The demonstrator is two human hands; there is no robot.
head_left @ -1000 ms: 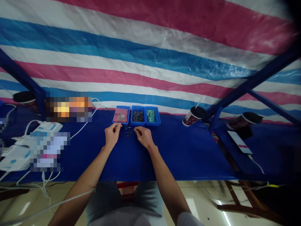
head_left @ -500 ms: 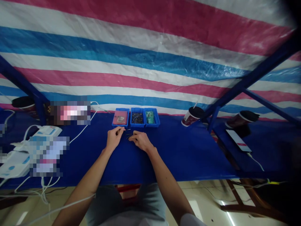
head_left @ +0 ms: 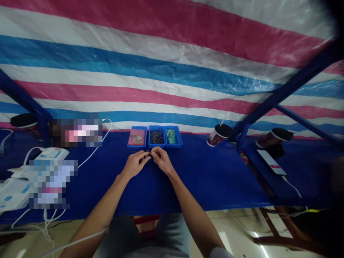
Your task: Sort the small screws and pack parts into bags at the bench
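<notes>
My left hand is closed in a pinch, its fingertips touching those of my right hand, also pinched. Small, thin, dark metal pieces like pins or screws are between the fingers, mostly hidden now. Just beyond the hands stand three blue bins in a row. The left bin holds a pink packet with a clear bag of small parts. In the middle bin lies a heap of thin dark metal pieces. Green-tinted plastic bags fill the right bin.
A lidded cup with a straw stands right on the blue table. At left lie a power strip, white cables and blurred screens. A phone and another cup are on the neighbouring table. Striped sheeting hangs behind.
My hands were slightly apart with thin metal pieces showing at the fingertips; now the fingertips have come together. The left hand moved right. The view has shifted slightly.
</notes>
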